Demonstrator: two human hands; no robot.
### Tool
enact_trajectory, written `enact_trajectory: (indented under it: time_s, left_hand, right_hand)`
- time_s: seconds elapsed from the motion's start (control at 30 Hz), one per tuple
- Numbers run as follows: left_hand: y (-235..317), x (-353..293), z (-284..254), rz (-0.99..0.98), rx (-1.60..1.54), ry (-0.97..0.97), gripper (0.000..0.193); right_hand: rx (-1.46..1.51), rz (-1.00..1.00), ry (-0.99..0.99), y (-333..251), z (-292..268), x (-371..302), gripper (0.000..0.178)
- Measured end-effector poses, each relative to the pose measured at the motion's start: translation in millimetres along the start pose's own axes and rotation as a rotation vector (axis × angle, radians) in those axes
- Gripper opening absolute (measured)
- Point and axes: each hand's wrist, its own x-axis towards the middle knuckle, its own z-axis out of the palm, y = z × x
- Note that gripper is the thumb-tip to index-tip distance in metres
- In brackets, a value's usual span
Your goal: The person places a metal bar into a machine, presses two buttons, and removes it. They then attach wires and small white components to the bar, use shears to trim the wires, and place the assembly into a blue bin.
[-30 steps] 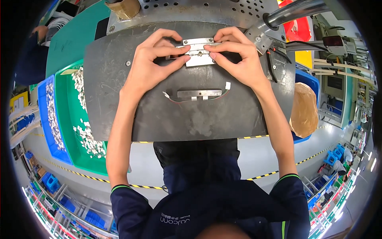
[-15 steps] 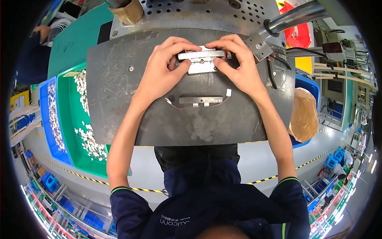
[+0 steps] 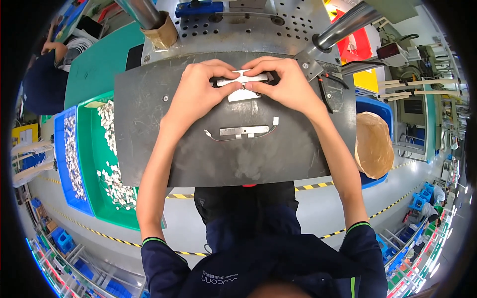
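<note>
Near the far side of the dark work board [image 3: 198, 159], a silver metal block [image 3: 243, 96] sits with a narrow metal bar [image 3: 242, 80] across its upper part. My left hand [image 3: 198, 92] closes on the left part of the block and bar, fingers at the far side, thumb at the near side. From the right, my right hand [image 3: 288, 88] grips them likewise. Both thumb tips nearly meet at the middle, hiding the small detail between them. Closer to me lies a flat metal strip [image 3: 229, 131] with a thin wire and a white connector [image 3: 275, 120].
Left of the board stand a green bin [image 3: 102, 198] and a blue bin [image 3: 85, 202] of small white parts. Black-handled pliers [image 3: 324, 94] lie at the far right. A blue crate with brown paper [image 3: 372, 144] stands at right. Metal posts [image 3: 343, 31] rise beyond.
My thumbs have come together at the middle of the block, covering the small detail seen between them before. The whole view has shifted slightly; the loose strip stays put on the board.
</note>
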Motion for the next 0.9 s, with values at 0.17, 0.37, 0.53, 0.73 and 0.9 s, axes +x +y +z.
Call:
enact_trajectory:
  time_s: [0.17, 0.37, 0.53, 0.73, 0.9]
  left_hand:
    - [1, 4, 6, 0.072, 0.186, 0.025, 0.02]
    - [8, 0, -1, -0.087, 0.134, -0.033, 0.021]
    - [23, 6, 3, -0.007, 0.296, -0.027, 0.03]
    - [26, 84, 65, 0.386, 0.364, -0.159, 0.054]
    - [31, 129, 83, 0.331, 0.257, -0.478, 0.063]
  right_hand:
    - [-0.24, -0.195, 0.057, -1, 8, 4, 0.013]
    - [-0.212, -0.256, 0.148, -5, 4, -20, 0.029]
    - [-0.78, -0.029, 0.486, 6, -51, -99, 0.063]
    - [-0.89, -0.003, 0.374, 52, -80, -131, 0.057]
    - [-0.809, 0.02, 0.465, 50, -101, -147, 0.036]
